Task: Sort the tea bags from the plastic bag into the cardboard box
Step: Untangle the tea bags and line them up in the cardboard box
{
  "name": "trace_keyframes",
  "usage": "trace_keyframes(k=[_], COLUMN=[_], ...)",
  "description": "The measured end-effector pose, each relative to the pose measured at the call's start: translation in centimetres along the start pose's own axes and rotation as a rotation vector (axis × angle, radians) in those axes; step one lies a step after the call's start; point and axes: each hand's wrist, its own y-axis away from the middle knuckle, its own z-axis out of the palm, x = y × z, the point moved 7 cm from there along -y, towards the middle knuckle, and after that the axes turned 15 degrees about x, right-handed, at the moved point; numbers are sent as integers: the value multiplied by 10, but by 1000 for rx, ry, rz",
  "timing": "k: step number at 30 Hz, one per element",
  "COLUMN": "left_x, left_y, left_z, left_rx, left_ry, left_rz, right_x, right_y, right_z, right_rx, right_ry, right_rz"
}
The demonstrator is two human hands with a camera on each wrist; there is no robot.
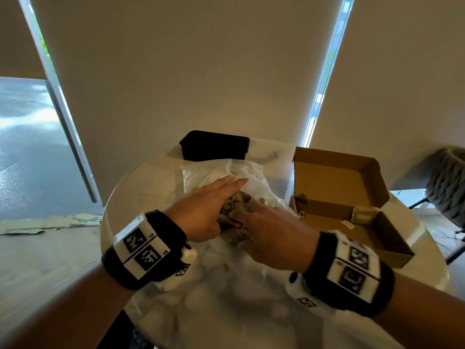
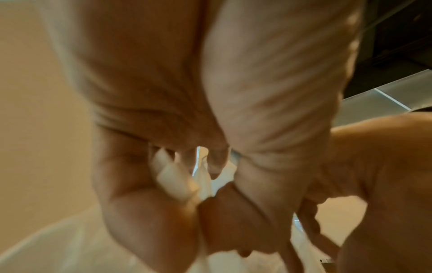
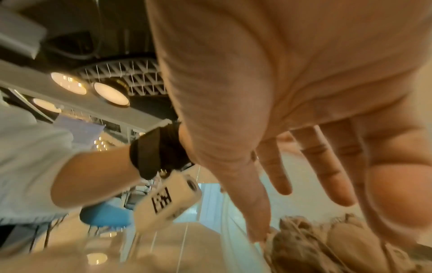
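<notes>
Tea bags (image 1: 236,213) inside plastic bag (image 1: 214,172)

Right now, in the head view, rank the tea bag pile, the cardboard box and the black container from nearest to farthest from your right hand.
1. Tea bag pile: in the mouth of the plastic bag, right at the right hand.
2. Cardboard box: open, just to the right of that hand.
3. Black container: farthest back, behind the bag.

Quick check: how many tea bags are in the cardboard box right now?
2. One tea bag sits in the left corner of the cardboard box by the raised lid, the other in the right corner. A loose paper tag lies beside it. None seem hidden.
</notes>
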Motion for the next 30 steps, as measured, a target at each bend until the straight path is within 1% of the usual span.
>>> trace_keyframes(k=[2, 5, 8, 13, 19, 21, 26, 30], left_x=[2, 4, 5, 2, -5, -8, -12, -9], left_y=[-4, -9, -11, -12, -10, -8, -3, 1], left_z=[2, 0, -2, -1, -1, -2, -4, -12], left_rx=[-18, -28, -27, -21, -28, -35, -34, -40], left_ry=[-9, -8, 4, 41, 61, 68, 99, 120], left_rz=[4, 12, 5, -6, -26, -32, -35, -86], right_x=[2, 3, 5, 6, 5, 6, 15, 28], right_y=[-11, -23, -31, -39, -37, -34, -19, -8], right_z=[13, 29, 37, 37, 24, 11, -30, -56], right_rx=[-9, -83, -126, -105, -22, 29, 87, 88], right_ry=[85, 178, 189, 129, 130, 61, -205, -366], right_rz=[-1, -9, -5, 7, -15, -3, 24, 84])
